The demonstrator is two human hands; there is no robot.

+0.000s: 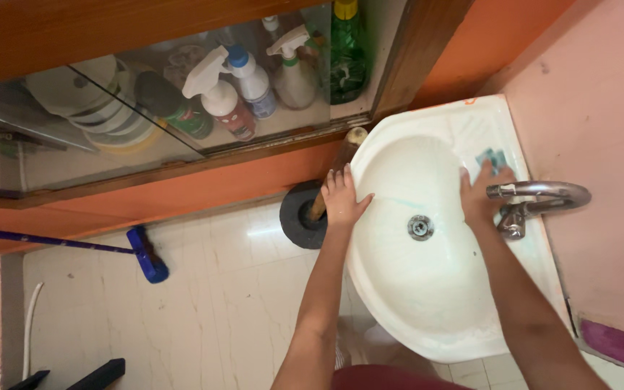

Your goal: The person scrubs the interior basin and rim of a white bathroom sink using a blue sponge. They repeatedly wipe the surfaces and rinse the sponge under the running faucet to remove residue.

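Two hands were at the white wash basin (427,289), which was fixed in the corner against the pink wall. The right hand (479,198) pressed a small blue-green scrub pad (491,159) flat onto the basin's far rim, just beside the chrome tap (539,196) — fingers spread over the pad, holding it down rather than clenched around it. The left hand (342,198) lay open and flat on the opposite rim, gripping nothing, apparently bracing.

As for progress, judging from the surface alone: the bowl looked wet and faintly streaked with pale greenish film, esp. toward the near side and around the drain (420,227), so cleaner seemed to have been spread but not rinsed off. The pad sat at the tap-side ledge, so that stretch was the part under work; the near rim, the bowl's lower slope and the tap itself showed no clear sign of scrubbing either way — can't tell. No water ran from the tap. Rinsing appeared to be left, prob. most of the bowl too.

Outward from the basin: a black rubber plunger (303,215) with a wooden handle stood on the floor, leaning at the basin's left edge, just behind the left hand. Further left on the pale marble floor (218,303) lay a blue brush head (147,254) on a long purple handle. Above, behind glass in a wooden cabinet, stood several spray bottles (218,90), a green bottle (347,50) and stacked dishes.
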